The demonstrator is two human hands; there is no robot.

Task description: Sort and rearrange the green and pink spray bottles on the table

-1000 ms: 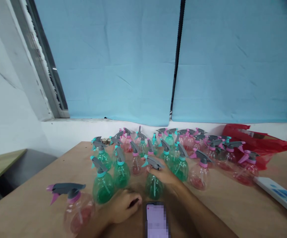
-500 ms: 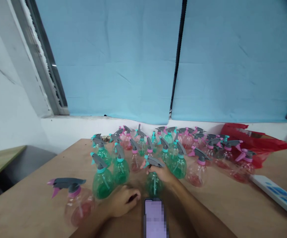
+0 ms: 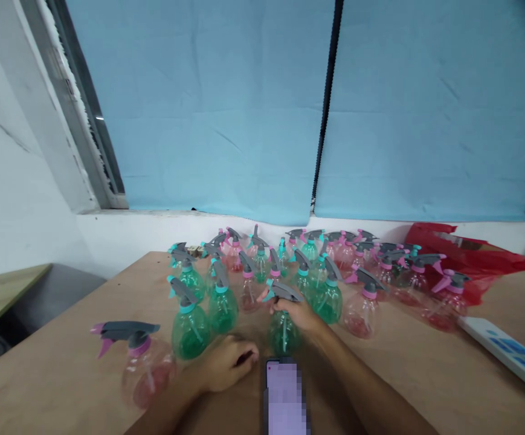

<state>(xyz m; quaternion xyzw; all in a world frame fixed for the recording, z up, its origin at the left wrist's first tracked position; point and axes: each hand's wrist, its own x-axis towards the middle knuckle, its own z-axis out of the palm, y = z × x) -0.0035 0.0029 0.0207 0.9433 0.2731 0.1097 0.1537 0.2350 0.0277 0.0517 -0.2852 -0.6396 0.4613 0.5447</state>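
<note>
My right hand (image 3: 295,310) is wrapped round the neck of a green spray bottle (image 3: 284,335) with a grey and teal trigger head (image 3: 284,291). This bottle stands upright on the table, a little clear liquid-like tint inside. My left hand (image 3: 228,364) rests on the wood with its fingers loosely curled, and nothing shows in them. Just beyond it are two more green spray bottles (image 3: 191,331). A pink spray bottle (image 3: 148,374) stands left of my left forearm. Between my forearms lies a phone (image 3: 284,396), its screen lit and blurred out.
Several green and pink spray bottles (image 3: 328,300) crowd the back of the wooden table (image 3: 108,302). At right lie a red plastic bag (image 3: 475,260) and a white and blue box (image 3: 507,350). Blue curtains (image 3: 217,115) hang behind. A lower wooden surface (image 3: 8,296) is at left.
The view has shifted very slightly. Both hands keep their places, the right one still on the green spray bottle.
</note>
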